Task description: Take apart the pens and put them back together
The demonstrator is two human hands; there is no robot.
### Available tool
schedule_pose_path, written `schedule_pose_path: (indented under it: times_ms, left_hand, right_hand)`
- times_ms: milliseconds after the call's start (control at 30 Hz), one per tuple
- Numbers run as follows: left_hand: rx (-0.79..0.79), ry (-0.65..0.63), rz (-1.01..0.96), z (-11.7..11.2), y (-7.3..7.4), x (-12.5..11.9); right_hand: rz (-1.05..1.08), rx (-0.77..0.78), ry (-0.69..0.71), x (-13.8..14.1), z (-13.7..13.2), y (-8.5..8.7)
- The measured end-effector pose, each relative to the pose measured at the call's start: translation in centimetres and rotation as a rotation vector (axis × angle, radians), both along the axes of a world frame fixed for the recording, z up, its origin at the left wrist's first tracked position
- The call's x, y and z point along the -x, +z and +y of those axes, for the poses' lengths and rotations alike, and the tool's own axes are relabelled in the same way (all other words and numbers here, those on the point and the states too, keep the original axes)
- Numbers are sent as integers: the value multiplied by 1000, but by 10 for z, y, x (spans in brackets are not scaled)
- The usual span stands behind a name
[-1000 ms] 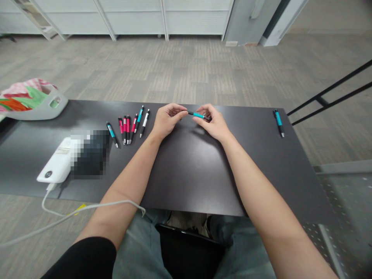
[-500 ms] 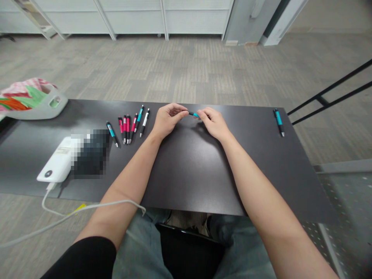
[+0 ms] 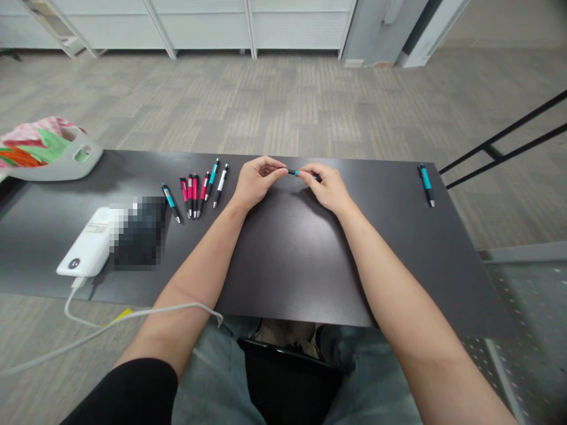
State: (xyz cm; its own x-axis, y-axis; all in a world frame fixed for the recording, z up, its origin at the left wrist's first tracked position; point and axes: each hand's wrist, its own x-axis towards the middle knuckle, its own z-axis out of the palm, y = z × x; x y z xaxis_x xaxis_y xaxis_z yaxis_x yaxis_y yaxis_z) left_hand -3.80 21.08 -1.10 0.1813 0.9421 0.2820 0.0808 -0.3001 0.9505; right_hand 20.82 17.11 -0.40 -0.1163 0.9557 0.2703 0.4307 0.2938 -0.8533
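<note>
Near the far edge of the table, a teal and black pen (image 3: 293,172) lies level between my two hands. My left hand (image 3: 258,182) pinches its black end between thumb and fingers. On the teal part, my right hand (image 3: 325,184) is closed with thumb and forefinger; those fingers cover much of the pen. To the left of my left hand lie several pens: pink ones (image 3: 195,195), a teal one (image 3: 212,180), a white one (image 3: 220,186) and another teal pen (image 3: 171,203) slightly apart. One more teal pen (image 3: 426,185) rests alone at the table's right end.
A white power bank (image 3: 86,242) with a white cable (image 3: 146,314) lies at the left, beside a blurred dark object (image 3: 139,236). The cable crosses over my left forearm. A white basket (image 3: 84,159) of colourful cloth stands at the dark table's (image 3: 301,265) far left.
My right hand has shifted its grip on the pen, and a dark end now shows behind its fingers. The left hand keeps its pinch. The other pens have not moved.
</note>
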Motion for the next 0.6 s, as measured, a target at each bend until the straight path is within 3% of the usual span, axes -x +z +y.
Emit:
schedule_pose_path:
  times_ms: [167,400,600]
  left_hand:
    - [-29,-1,17,-3,3,0]
    - [-44,-5,10,-1,2,0]
    - [-74,-7,14,-4,5,-2]
  right_hand:
    - [-19,71,14,-1,1,0]
    - [68,-43,18,1,0,-6]
    - [-6,11,57,-2,-1,1]
